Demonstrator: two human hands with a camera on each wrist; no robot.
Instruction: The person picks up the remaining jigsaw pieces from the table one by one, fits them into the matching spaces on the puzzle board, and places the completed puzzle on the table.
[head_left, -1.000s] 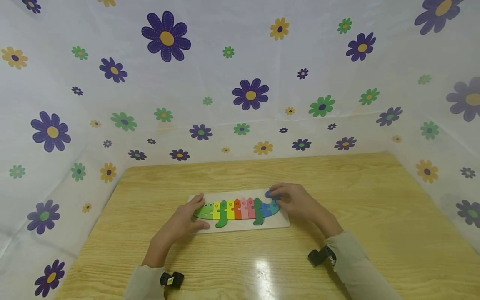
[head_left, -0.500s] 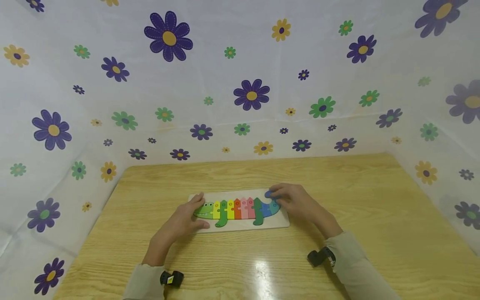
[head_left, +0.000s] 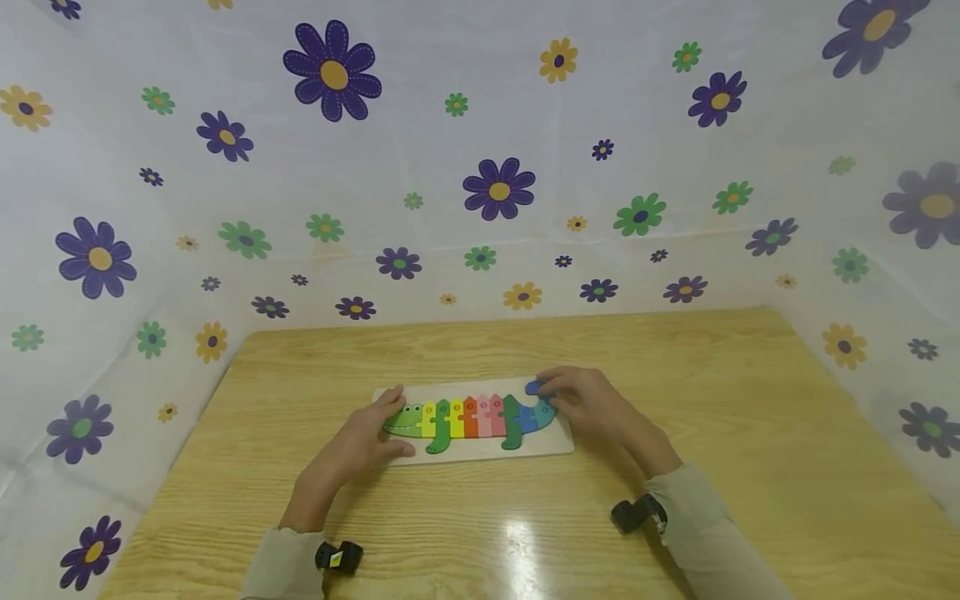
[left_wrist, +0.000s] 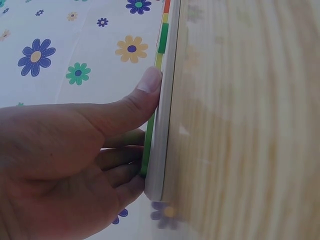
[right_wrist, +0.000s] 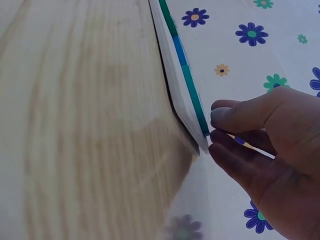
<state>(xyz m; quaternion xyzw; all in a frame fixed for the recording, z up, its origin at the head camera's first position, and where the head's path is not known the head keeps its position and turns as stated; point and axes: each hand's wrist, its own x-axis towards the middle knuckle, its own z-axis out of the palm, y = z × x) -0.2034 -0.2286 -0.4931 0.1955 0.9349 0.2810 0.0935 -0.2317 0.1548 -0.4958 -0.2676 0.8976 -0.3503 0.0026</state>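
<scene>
A wooden crocodile puzzle of coloured, numbered pieces [head_left: 471, 417] lies in its pale board [head_left: 480, 452] on the table. My left hand [head_left: 360, 435] rests on the board's left end, thumb near its front edge and fingers beside the green head piece [head_left: 405, 423]. In the left wrist view, the thumb and fingertips of my left hand [left_wrist: 85, 150] touch the pieces and board edge. My right hand [head_left: 600, 406] pinches at the blue tail piece [head_left: 534, 388] on the right and partly hides it. In the right wrist view, my right hand's [right_wrist: 270, 140] thumb and fingers come close together beside the board's end.
The wood-grain table [head_left: 675, 375] reaches back to white cloth walls [head_left: 420, 133] printed with flowers. Black wrist cameras [head_left: 339, 557] are strapped at both beige sleeves [head_left: 712, 525]. A bright light reflection shows near the table's front.
Both hands and the puzzle hold the same arrangement. The whole head view has shifted slightly.
</scene>
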